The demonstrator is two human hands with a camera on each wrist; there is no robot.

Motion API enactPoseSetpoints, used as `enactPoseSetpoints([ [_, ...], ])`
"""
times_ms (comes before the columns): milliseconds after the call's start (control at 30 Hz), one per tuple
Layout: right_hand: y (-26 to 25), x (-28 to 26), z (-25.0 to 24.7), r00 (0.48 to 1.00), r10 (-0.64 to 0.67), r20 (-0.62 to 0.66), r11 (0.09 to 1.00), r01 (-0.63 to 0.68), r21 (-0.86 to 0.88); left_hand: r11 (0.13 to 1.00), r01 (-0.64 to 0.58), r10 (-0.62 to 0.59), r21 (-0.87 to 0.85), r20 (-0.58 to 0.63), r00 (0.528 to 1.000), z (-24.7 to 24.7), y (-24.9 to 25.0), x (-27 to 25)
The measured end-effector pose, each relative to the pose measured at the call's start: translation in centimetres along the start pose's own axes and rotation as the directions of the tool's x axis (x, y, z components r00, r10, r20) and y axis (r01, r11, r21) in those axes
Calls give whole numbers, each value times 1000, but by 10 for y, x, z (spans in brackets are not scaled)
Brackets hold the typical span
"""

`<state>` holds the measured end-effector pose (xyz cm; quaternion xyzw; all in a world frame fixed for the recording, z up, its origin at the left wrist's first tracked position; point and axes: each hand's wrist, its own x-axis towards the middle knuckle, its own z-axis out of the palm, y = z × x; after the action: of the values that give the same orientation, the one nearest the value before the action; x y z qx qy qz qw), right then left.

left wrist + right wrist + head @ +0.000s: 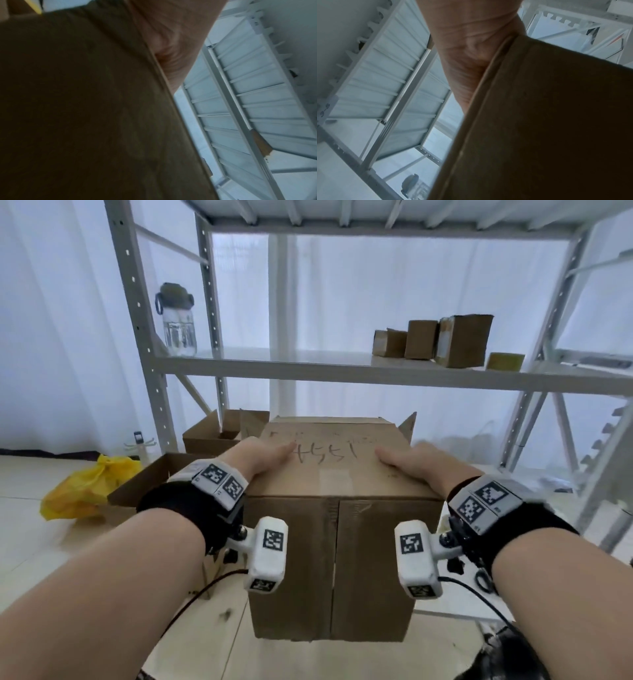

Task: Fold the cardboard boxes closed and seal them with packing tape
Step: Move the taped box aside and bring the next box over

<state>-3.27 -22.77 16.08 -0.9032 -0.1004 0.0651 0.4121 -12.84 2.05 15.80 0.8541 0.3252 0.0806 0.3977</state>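
Two hands on one box right now, so here's where I'm at. The cardboard box point(334, 508) sits dead centre of the frame, lying on its side as far as I can tell: the face toward me shows two flaps meeting at a vertical seam point(335, 563), and I don't see any tape over it. My left hand point(263, 458) and right hand point(409, 462) are laid flat on the top panel, fingers straight, one near each side edge, either side of some scrawled numbers. Neither is holding anything, just pressing or steadying. Both wrist views only show the heel of the palm against cardboard, dark and blurry, so no extra help there. At the far end one flap point(407, 424) sticks up at the upper right corner of the box, so that end looks unfolded. My read is that I'm in the fold-closed step, positioning the box. Next I'd need to get the open end facing me or upward, tuck that flap in, and then find the tape, which I can't spot anywhere in view. More open boxes point(219, 433) wait at centre left, and small ones point(435, 340) sit on the shelf at upper right.
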Motion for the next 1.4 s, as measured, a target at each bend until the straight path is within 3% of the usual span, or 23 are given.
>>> enactPoseSetpoints([
  [133, -12, -6, -16, 999, -28, -34, 990, 32, 134, 985, -118, 103, -127, -120, 987, -14, 12, -8],
  [200, -20, -10, -24, 994, -72, -79, 983, 84, 162, 961, -205, 166, -184, -210, 964, -25, 19, -9],
  [300, -24, -15, -26, 980, -129, -149, 918, 174, 356, 912, -297, 183, -283, -366, 912, -34, 20, -14],
  [433, -12, -17, -6, 977, -38, -211, 828, 149, 541, 839, -404, 186, -364, -506, 842, -18, 11, -24],
  [600, 7, -13, 27, 996, 14, -91, 813, 42, 580, 792, -296, 95, -535, -370, 924, -6, -16, -14],
  [733, 10, -10, 33, 996, -27, -89, 818, 73, 570, 808, -251, 103, -533, -291, 951, -4, -39, 0],
  [900, 3, -4, 31, 997, -72, 39, 962, 59, 267, 853, -199, 125, -482, -182, 975, -10, -44, 12],
  [1033, 1, 9, 26, 992, 26, 125, 997, -35, 71, 927, 6, 17, -375, 58, 998, -17, -47, 18],
  [1133, -5, 27, 33, 1000, 0, 24, 997, -2, 82, 932, -10, 12, -363, 4, 1000, -16, -42, 29],
  [1267, -15, 52, 41, 990, -64, -127, 998, 63, -16, 967, -188, 153, -171, -203, 967, -20, -34, 56],
  [1400, -24, 90, 48, 971, -103, -216, 995, 100, -25, 956, -277, 242, -94, -276, 930, -26, -24, 95],
])
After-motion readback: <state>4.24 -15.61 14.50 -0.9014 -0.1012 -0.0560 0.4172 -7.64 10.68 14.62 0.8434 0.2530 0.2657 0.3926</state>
